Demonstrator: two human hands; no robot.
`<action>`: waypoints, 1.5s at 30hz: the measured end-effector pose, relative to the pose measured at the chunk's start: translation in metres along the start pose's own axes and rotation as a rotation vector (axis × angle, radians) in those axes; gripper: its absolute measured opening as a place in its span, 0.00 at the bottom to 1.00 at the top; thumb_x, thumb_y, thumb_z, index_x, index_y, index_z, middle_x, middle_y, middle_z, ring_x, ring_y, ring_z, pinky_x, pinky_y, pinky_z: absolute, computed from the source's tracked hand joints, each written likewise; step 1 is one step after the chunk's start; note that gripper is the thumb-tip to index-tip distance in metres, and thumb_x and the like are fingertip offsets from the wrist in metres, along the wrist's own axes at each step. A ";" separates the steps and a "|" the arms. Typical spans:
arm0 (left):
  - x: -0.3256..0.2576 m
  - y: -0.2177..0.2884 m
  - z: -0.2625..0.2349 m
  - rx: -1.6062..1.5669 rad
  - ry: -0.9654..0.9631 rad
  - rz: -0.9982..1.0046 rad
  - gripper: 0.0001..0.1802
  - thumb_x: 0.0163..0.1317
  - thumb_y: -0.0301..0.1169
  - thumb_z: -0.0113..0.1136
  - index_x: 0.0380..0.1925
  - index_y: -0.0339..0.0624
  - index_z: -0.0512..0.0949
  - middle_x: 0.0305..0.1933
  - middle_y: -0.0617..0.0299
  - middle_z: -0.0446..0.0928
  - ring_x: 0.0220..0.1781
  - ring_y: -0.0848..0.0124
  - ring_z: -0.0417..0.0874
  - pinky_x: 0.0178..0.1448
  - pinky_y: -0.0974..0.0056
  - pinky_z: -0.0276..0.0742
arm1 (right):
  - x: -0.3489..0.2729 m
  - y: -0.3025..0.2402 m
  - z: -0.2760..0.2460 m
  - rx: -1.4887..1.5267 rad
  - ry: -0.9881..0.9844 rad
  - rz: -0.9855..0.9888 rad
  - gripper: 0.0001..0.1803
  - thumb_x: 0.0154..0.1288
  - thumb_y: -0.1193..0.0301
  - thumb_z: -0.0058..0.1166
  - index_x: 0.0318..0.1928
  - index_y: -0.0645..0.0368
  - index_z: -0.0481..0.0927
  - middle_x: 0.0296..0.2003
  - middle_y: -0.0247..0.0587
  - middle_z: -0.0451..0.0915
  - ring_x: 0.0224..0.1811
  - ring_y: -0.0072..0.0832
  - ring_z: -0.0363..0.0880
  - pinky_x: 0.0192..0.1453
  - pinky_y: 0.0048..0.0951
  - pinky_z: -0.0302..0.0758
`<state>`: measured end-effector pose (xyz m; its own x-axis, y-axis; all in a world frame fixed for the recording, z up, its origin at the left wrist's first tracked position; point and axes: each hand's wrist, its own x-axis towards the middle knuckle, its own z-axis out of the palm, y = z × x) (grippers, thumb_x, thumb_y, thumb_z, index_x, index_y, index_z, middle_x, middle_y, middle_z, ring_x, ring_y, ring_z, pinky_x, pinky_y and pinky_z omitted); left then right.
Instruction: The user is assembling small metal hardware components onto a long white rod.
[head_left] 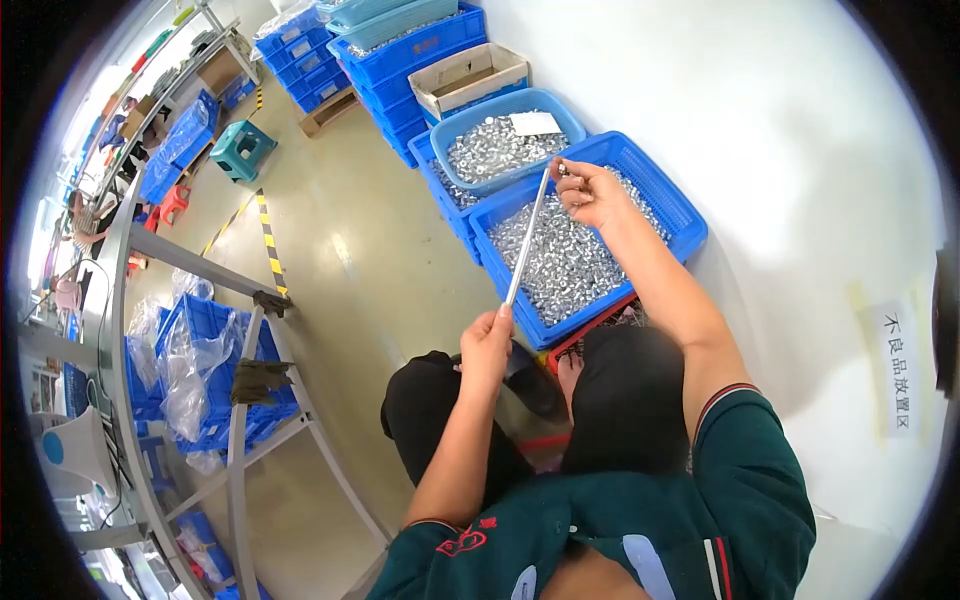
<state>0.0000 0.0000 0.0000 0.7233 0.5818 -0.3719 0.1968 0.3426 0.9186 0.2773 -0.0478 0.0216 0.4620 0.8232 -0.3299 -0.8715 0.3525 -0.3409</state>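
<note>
My left hand (487, 345) is closed around the lower end of a long, thin silvery rod (527, 245). The rod slants up and away over a blue crate (688, 222) heaped with small silvery metal parts (565, 270). At the rod's far end, my right hand (592, 197) is closed, its thumb and fingertips pinching what looks like one or more small metal parts. Those fingertips are beside the rod tip; whether they touch it, I cannot tell. The exact kind of the small parts is too fine to make out.
Behind the crate stands a light-blue basin (575, 120) of similar parts with a white paper slip (535, 123). Farther back are a cardboard box (470, 80) and stacked blue crates (375, 75). A grey metal frame (240, 450) stands left, a teal stool (243, 150) beyond; a white wall (790, 120) runs right.
</note>
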 end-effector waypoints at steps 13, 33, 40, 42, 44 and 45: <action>0.019 -0.032 0.009 0.047 0.015 0.074 0.18 0.62 0.41 0.50 0.17 0.44 0.67 0.14 0.74 0.58 0.14 0.84 0.55 0.18 0.75 0.49 | -0.006 -0.001 -0.003 -0.143 0.010 0.078 0.07 0.58 0.79 0.45 0.38 0.68 0.69 0.30 0.44 0.73 0.15 0.13 0.59 0.09 0.11 0.54; 0.038 -0.040 0.013 -0.171 0.063 0.144 0.19 0.62 0.40 0.49 0.16 0.42 0.68 0.15 0.73 0.61 0.17 0.83 0.59 0.22 0.74 0.56 | 0.001 0.018 -0.012 -0.573 0.107 0.253 0.13 0.62 0.66 0.50 0.40 0.64 0.70 0.26 0.36 0.68 0.17 0.13 0.59 0.11 0.10 0.51; 0.039 -0.051 0.004 -0.005 0.121 0.150 0.20 0.61 0.40 0.50 0.16 0.39 0.68 0.15 0.71 0.61 0.18 0.82 0.58 0.21 0.72 0.55 | 0.003 0.009 0.003 -0.350 0.063 0.141 0.13 0.62 0.65 0.50 0.39 0.62 0.71 0.26 0.36 0.68 0.17 0.13 0.58 0.11 0.10 0.52; 0.036 -0.051 0.002 0.080 0.139 0.161 0.19 0.61 0.40 0.51 0.17 0.40 0.69 0.16 0.72 0.62 0.17 0.83 0.58 0.21 0.74 0.54 | 0.004 0.005 0.002 -0.316 0.031 0.167 0.13 0.62 0.66 0.49 0.41 0.63 0.71 0.25 0.36 0.68 0.17 0.13 0.58 0.11 0.10 0.52; 0.033 -0.048 0.000 0.137 0.136 0.156 0.19 0.61 0.41 0.52 0.17 0.38 0.70 0.16 0.71 0.62 0.19 0.82 0.59 0.22 0.72 0.55 | 0.004 0.002 0.000 -0.297 0.010 0.112 0.13 0.63 0.67 0.48 0.42 0.64 0.71 0.25 0.36 0.67 0.17 0.13 0.59 0.11 0.10 0.52; 0.032 -0.048 -0.002 0.136 0.140 0.156 0.19 0.61 0.41 0.52 0.17 0.38 0.70 0.16 0.71 0.62 0.19 0.82 0.59 0.22 0.72 0.55 | 0.004 0.002 0.002 -0.228 -0.049 0.145 0.12 0.62 0.68 0.49 0.42 0.64 0.71 0.23 0.34 0.67 0.16 0.13 0.59 0.11 0.11 0.52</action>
<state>0.0127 0.0034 -0.0563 0.6552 0.7194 -0.2304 0.1843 0.1436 0.9723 0.2774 -0.0434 0.0211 0.3219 0.8805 -0.3481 -0.8659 0.1251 -0.4843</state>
